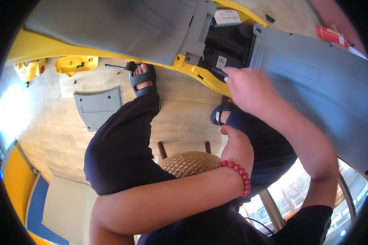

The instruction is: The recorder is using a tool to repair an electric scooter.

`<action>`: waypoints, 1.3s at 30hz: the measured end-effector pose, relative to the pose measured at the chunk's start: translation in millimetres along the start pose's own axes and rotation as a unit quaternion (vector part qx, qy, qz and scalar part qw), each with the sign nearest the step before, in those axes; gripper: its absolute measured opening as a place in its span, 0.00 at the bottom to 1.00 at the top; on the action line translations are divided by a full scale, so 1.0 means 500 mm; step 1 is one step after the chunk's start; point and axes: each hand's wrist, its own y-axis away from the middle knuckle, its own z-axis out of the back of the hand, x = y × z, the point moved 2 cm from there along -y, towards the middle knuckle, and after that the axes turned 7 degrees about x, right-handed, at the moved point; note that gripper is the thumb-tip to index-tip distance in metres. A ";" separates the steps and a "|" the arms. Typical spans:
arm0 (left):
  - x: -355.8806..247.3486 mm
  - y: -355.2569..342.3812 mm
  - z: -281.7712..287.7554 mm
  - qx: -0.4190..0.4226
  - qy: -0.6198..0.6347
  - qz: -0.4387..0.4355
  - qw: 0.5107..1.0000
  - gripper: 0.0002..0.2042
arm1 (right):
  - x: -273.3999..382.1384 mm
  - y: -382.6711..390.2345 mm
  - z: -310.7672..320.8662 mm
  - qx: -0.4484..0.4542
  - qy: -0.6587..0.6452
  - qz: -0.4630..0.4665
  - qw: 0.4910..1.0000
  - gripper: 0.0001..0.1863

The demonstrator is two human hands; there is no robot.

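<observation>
So the black piece (219, 72) is a stubby little thing, kinda tilted, pinched in the right hand (249, 87) by the bay's near edge. Machine (110, 24)'s across the far side: gray panels, yellow trim, dark bay (229, 38) uncovered.

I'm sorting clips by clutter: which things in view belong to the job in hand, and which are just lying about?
Likely part of the job:
black object held in the right hand
open compartment of the yellow-grey machine
grey panel and yellow cover on the floor, judging by colour

Likely just lying or standing about:
red fire extinguisher
woven stool
</observation>
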 end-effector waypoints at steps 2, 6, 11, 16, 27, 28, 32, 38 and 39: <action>0.000 -0.002 -0.001 0.008 0.000 -0.005 1.000 0.16 | 0.006 0.005 -0.006 0.011 -0.015 -0.016 1.000 0.13; 0.003 -0.001 0.004 0.012 0.000 -0.001 1.000 0.17 | 0.000 0.002 -0.014 -0.020 -0.036 0.007 0.999 0.12; 0.005 -0.009 0.016 0.034 0.011 -0.027 0.999 0.18 | -0.002 0.009 -0.016 -0.030 -0.048 0.003 0.998 0.09; 0.007 0.000 0.012 0.006 -0.016 0.000 1.000 0.18 | 0.007 0.014 0.009 -0.047 -0.108 0.009 0.993 0.10; 0.005 -0.005 0.016 -0.022 -0.015 0.035 0.999 0.16 | 0.008 0.000 0.013 -0.037 -0.058 0.033 0.997 0.10; 0.005 -0.005 0.015 -0.023 -0.015 0.039 0.999 0.16 | 0.009 -0.002 0.010 -0.037 -0.058 0.034 0.997 0.10; 0.001 -0.003 0.014 -0.032 -0.023 0.054 0.998 0.16 | 0.011 -0.005 0.004 -0.066 -0.037 0.036 0.996 0.10; -0.001 0.003 0.006 -0.046 -0.032 0.054 0.997 0.16 | 0.020 -0.024 0.020 -0.018 -0.094 -0.025 0.995 0.11; -0.003 0.000 0.008 -0.040 -0.022 0.050 0.998 0.16 | 0.017 -0.026 0.020 0.007 -0.117 -0.050 0.992 0.11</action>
